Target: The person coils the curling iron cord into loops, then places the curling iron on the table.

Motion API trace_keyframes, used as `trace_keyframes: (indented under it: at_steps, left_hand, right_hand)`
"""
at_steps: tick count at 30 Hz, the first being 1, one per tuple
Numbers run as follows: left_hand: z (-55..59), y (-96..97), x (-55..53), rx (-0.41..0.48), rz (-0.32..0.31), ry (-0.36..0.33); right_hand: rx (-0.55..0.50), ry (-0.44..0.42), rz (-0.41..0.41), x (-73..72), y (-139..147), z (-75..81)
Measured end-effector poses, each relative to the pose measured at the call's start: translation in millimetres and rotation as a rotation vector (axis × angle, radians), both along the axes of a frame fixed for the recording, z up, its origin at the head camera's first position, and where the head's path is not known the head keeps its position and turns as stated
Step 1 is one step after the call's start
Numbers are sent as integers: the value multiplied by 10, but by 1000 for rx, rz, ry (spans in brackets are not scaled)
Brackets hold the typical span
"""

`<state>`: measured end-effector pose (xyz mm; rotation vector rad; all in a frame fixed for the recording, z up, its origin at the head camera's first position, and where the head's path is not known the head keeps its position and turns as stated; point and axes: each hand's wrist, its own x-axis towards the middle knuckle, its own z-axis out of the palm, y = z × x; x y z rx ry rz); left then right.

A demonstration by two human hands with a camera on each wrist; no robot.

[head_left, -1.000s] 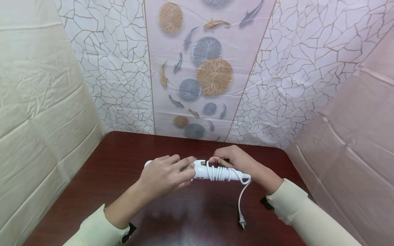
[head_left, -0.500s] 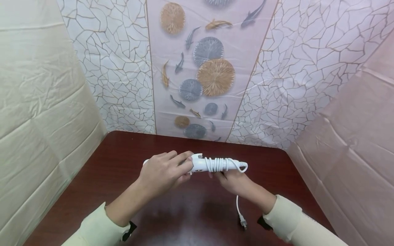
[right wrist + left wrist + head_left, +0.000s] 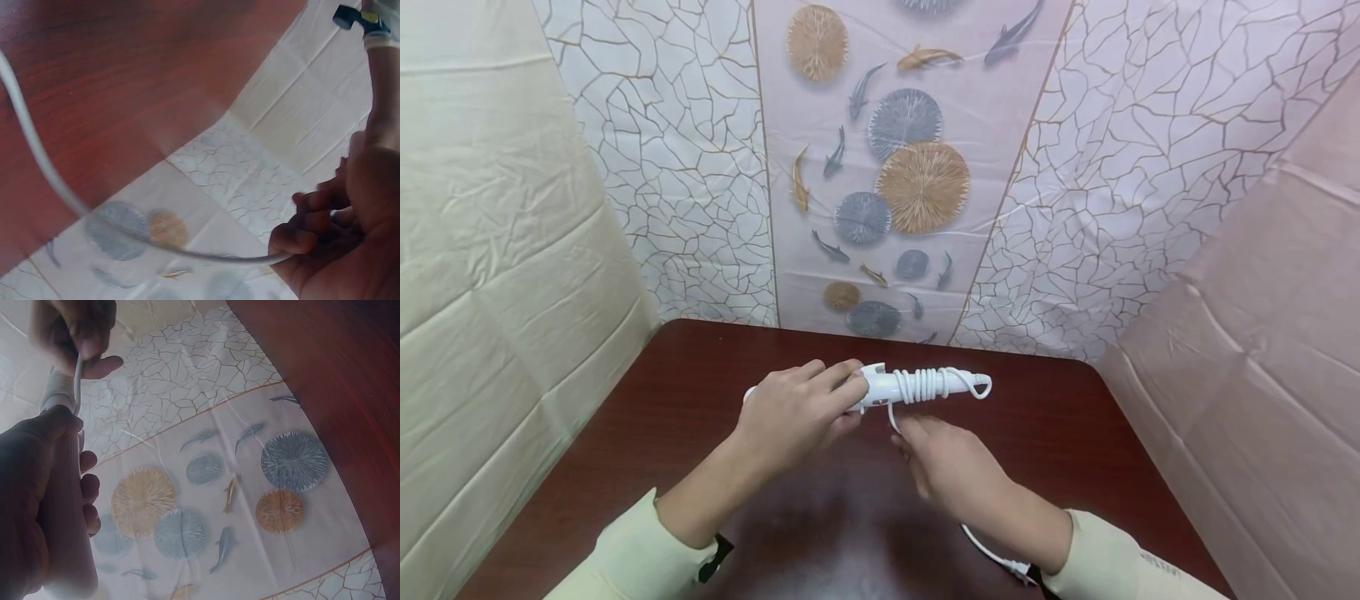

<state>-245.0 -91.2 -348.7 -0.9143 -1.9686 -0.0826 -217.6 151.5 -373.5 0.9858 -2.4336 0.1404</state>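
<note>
A white hair iron (image 3: 880,388) is held in the air above the table, nearly level. Its white cord (image 3: 921,385) is wound several times around the right part of the handle. My left hand (image 3: 793,412) grips the other part from above, its fingers curled round the body, as the left wrist view confirms on the pale barrel (image 3: 70,550). Below the handle, my right hand (image 3: 958,467) pinches a loose length of the cord (image 3: 53,178) in curled fingers. The cord's tail trails under my right wrist to a white plug (image 3: 1021,569).
A dark red-brown table (image 3: 715,358) lies under both hands. Behind it hangs a patterned cloth (image 3: 880,208) with fish and round motifs. Beige cloth (image 3: 512,275) covers the left side, and pinkish cloth (image 3: 1247,333) the right.
My right hand has come from behind the handle's right end to below and in front of it, drawing the cord with it. The hair iron has risen slightly in the left hand's grip.
</note>
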Motion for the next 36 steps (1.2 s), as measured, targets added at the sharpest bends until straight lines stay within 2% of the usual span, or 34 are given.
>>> trace_keyframes:
  at_steps: [3,5,11,14,18,24,30,36]
  left_hand:
    - [-5,-13,-7,0,6,-1]
    - [-4,-19,-8,-4,10,-13]
    - [-9,-29,-10,-17,7,-45]
    - [-15,-28,-9,-25,-1,-47]
    - [-21,-26,-4,-37,-6,-52]
    - [-39,-6,6,-40,-7,-43]
    - [-53,22,13,-41,-18,-54]
    - [-68,44,15,-51,-26,-45]
  right_hand:
    - [76,47,14,85,1,27]
    - [100,107,30,122,0,49]
    - [85,337,80,176,-12,150]
    - [91,415,106,197,-6,237]
    - [130,445,138,216,17,372]
    - [217,434,166,220,46,548]
    - [294,454,210,206,74,674]
    - [327,492,234,176,82,779]
